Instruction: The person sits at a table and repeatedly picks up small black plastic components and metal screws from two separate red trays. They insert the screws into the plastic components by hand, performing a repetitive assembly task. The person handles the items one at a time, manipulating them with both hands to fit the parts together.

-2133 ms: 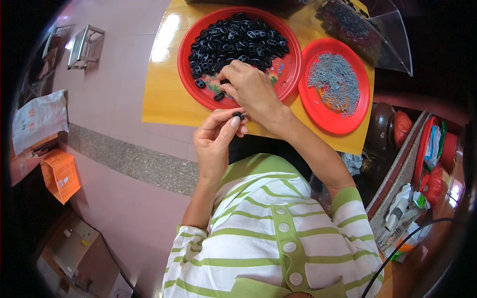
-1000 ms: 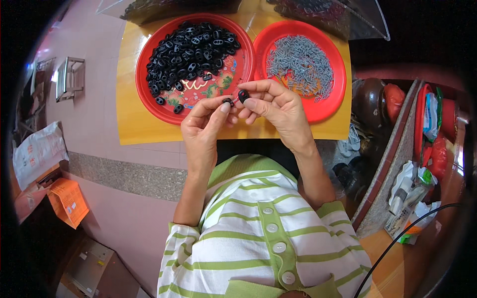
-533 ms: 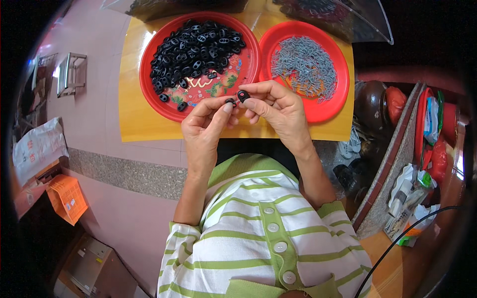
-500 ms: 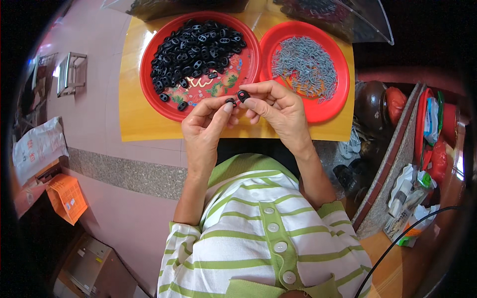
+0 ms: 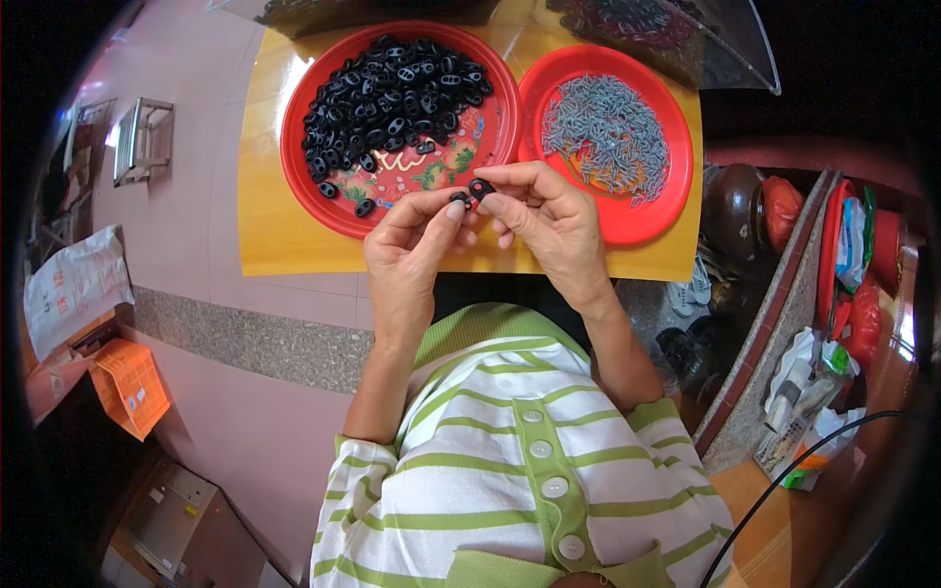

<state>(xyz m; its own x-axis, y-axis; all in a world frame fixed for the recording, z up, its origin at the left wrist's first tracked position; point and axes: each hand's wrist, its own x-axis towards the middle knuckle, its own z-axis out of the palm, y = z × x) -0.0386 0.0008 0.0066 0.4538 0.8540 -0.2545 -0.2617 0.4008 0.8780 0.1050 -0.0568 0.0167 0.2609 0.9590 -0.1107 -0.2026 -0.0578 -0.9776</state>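
Note:
Both hands meet just above the front part of the red trays. My left hand [image 5: 420,237] pinches a small black plastic piece [image 5: 460,198] between thumb and fingers. In my right hand [image 5: 549,223] a second small black plastic piece [image 5: 479,188] with holes is gripped at the fingertips, close beside the first. Whether the two pieces touch I cannot tell. A round red tray [image 5: 290,176] behind my left hand bears a heap of similar black two-holed pieces [image 5: 392,93]. Behind my right hand, another red tray [image 5: 676,186] holds many small grey metal screws [image 5: 608,132].
The trays stand on a yellow tabletop [image 5: 260,250]. Clear plastic bins [image 5: 730,49] with dark contents sit along its far edge. A metal stool [image 5: 142,142] and an orange bag [image 5: 130,389] are to the left. Bags and a brown jar [image 5: 733,209] crowd the right, where a black cable [image 5: 784,470] runs.
The view has shifted slightly, so the trays appear a little further right. My hands keep nearly the same pose, the two black pieces slightly closer together.

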